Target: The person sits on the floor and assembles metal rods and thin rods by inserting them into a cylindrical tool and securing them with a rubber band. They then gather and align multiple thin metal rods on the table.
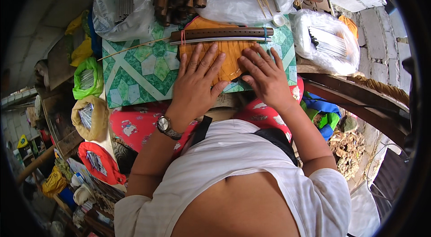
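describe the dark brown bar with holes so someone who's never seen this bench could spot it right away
Find the green and white patterned board in front of the person. At its far edge, just beyond the left hand and right hand pressing on the orange sheet, lies the brown bar. Unlike the loose sticks behind it, it has a row of holes, a metal strip alongside and bands at the ends.

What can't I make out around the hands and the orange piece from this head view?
- Orange woven piece: its middle and near edge are covered by the left hand and right hand.
- Both palms' undersides: hidden; whether the fingertips pinch anything cannot be told.
- Brown bar: what binds its ends is too small to tell.
- Clear bags: contents blurred by the plastic.
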The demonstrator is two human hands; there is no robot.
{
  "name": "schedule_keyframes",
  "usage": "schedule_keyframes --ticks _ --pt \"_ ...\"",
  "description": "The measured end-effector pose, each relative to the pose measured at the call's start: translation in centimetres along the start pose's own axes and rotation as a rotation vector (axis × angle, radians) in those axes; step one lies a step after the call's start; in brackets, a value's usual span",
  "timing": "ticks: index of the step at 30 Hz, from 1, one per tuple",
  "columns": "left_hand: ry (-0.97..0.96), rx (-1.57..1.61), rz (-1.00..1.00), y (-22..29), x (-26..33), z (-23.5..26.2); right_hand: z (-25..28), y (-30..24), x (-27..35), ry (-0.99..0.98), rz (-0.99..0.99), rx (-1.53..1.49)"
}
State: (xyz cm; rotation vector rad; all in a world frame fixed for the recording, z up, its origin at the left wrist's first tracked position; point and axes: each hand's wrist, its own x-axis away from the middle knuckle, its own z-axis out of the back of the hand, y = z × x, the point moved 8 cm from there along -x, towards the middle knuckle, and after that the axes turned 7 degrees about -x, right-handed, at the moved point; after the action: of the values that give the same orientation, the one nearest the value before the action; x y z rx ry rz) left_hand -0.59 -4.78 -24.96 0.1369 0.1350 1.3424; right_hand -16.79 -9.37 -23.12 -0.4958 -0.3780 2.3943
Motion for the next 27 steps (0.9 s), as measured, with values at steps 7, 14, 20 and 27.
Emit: schedule_keyframes --ticks 7,14,20,27 --pt "-0.051 0.007 -0.016 1.4 0.2 0.2 0.8 0.1 1.0 0.028 -0.018 -0.057" --pt "0.007 0.007 -0.013 3.1 -1.1 -0.3 1.3 2.3 2.4 0.070 -0.029 -0.050" --pt "0.027 -0.003 -0.009 3.0 -1.3 -0.3 2.7 1.9 1.5 0.140 -0.045 -0.110" --pt "0.156 0.028 -0.032 2.9 -0.7 0.1 16.3 -0.1 0.6 0.187 -0.145 -0.894"
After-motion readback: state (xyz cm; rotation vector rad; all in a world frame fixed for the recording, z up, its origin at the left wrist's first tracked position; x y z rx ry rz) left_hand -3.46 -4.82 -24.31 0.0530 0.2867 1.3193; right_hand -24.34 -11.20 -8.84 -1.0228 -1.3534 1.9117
